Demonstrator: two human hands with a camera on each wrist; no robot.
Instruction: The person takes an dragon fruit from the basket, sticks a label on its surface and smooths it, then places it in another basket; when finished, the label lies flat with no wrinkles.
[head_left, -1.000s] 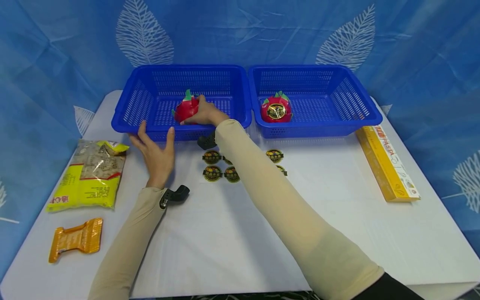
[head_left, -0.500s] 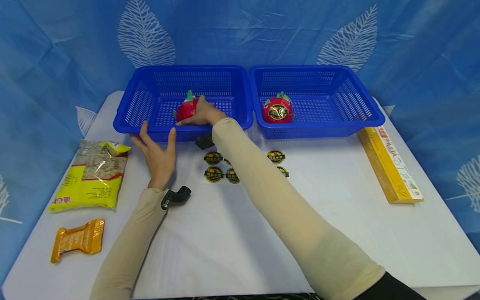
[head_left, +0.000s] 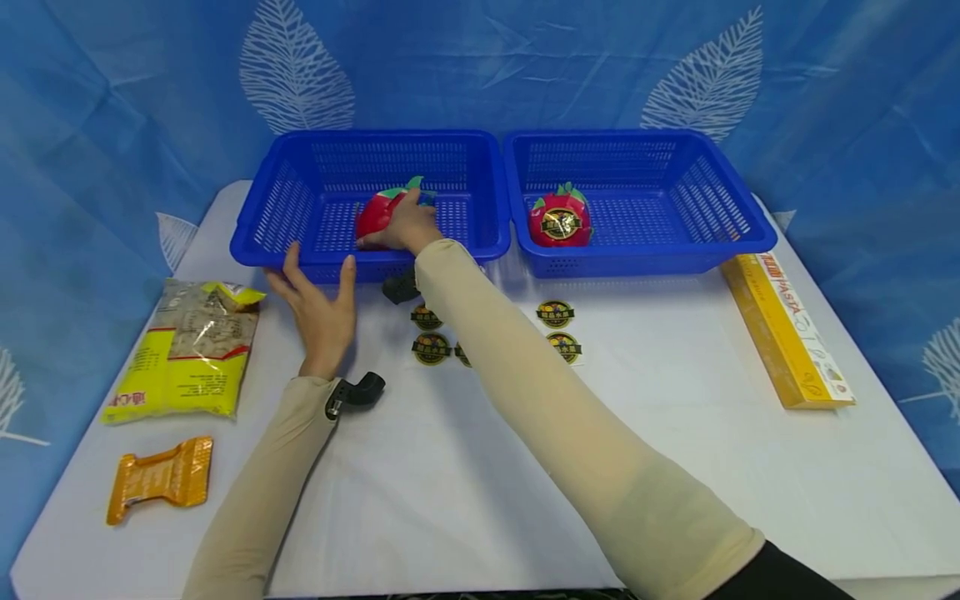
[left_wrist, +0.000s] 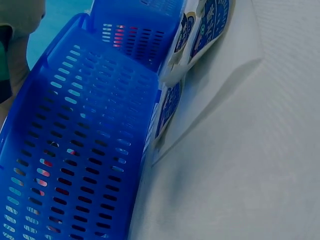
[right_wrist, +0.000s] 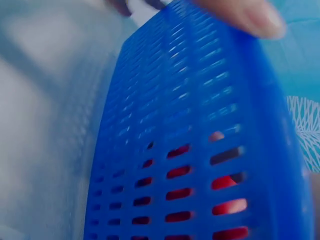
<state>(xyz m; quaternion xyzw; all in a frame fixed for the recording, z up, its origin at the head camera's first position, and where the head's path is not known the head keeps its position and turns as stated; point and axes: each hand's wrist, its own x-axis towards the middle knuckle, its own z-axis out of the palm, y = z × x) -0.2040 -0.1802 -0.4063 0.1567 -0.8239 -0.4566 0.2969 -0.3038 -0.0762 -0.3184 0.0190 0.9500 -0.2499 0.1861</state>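
Inside the left blue basket (head_left: 255,233) lies a red dragon fruit (head_left: 377,214) with green leaf tips. My right hand (head_left: 407,223) reaches over the front rim and grips this fruit from the right, covering part of it. Red shows through the basket slots in both wrist views. My left hand (head_left: 322,321) is at the basket's front wall, fingers spread and fairly straight, fingertips right at the rim. In the right wrist view, a fingertip (right_wrist: 262,19) overlaps the rim. A second dragon fruit (head_left: 558,218) with a black-and-gold label sits in the right blue basket (head_left: 652,260).
Several black-and-gold stickers (head_left: 431,348) lie before the baskets, partly hidden by my right sleeve (head_left: 540,392). A yellow bag (head_left: 183,350) and an orange packet (head_left: 161,481) are at left. A yellow pasta box (head_left: 787,333) lies at right on the white table (head_left: 720,492).
The dragon fruit in the left basket has turned under my right hand; its green leaves have swung from upper left to upper right. My left hand stays at the rim.
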